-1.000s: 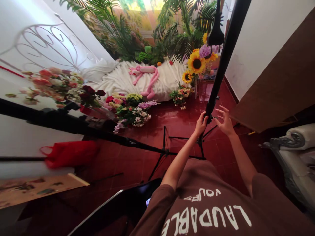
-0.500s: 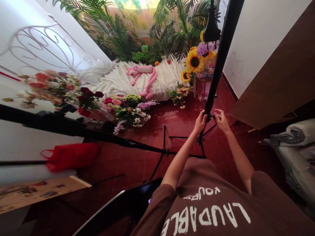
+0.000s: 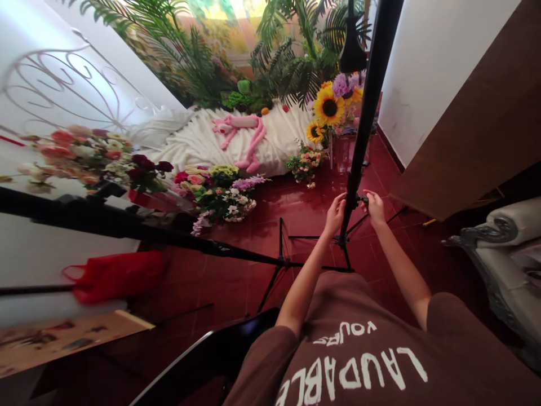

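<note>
Lettering (image 3: 350,373) in white crosses your brown shirt (image 3: 393,332), upside down from your own view: "LAUDABLE", with "YOURS" in smaller characters nearer the hem (the S is squashed by the folds). The black pole (image 3: 363,129) of a light stand is right in front of you, its splayed legs on the red tiled floor (image 3: 304,203). Of your hands, the left (image 3: 335,214) rests its bent fingers against the pole's left side; you cannot tell from here whether it grips. Your right (image 3: 375,208) is closed, pinching the small black knob (image 3: 362,199) on the pole's other side. A black plug (image 3: 353,55) hangs near the pole's upper part. Beyond it, you have sunflowers (image 3: 329,107) and a pink plush toy (image 3: 245,122) lying on white cloth (image 3: 190,138).
</note>
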Demonstrator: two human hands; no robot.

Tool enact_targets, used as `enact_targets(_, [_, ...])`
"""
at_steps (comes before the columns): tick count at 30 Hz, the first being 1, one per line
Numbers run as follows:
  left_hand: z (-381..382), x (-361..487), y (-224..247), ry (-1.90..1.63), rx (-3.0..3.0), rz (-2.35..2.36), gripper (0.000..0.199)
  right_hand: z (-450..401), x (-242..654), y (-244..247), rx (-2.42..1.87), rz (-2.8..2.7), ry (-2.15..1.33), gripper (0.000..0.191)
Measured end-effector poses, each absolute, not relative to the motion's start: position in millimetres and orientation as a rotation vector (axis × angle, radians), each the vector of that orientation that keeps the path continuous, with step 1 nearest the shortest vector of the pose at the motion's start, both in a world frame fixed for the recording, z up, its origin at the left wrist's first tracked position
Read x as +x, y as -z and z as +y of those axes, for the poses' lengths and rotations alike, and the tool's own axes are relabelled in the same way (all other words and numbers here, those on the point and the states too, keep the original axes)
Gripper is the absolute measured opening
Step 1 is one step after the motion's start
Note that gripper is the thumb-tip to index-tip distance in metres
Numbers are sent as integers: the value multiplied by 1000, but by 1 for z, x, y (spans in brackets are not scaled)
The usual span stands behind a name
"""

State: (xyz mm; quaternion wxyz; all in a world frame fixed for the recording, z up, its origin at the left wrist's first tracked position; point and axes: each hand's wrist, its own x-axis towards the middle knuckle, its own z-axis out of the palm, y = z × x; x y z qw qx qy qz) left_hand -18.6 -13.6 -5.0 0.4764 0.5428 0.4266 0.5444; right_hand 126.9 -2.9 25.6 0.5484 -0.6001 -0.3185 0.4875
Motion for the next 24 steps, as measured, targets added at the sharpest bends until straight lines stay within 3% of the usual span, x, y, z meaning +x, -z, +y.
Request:
enact_targets(7, [-83, -144, 70, -1279, 1015, 1561, 44, -51, 107, 10, -1471, -613, -1371, 10])
enact_targets(12, [-149, -262, 104, -1234, 589, 1915, 31, -75, 95, 19, -1491, -675, -1562, 11])
enact_targets(17, [-175, -337, 74, -1517, 384, 2114, 27, -77, 77, 23, -1526, -730, -1630, 15])
enact_targets(24, [-139, -352, -9, -1904, 862, 2008, 50, -78, 38, 33, -1478, -917, -1747, 17])
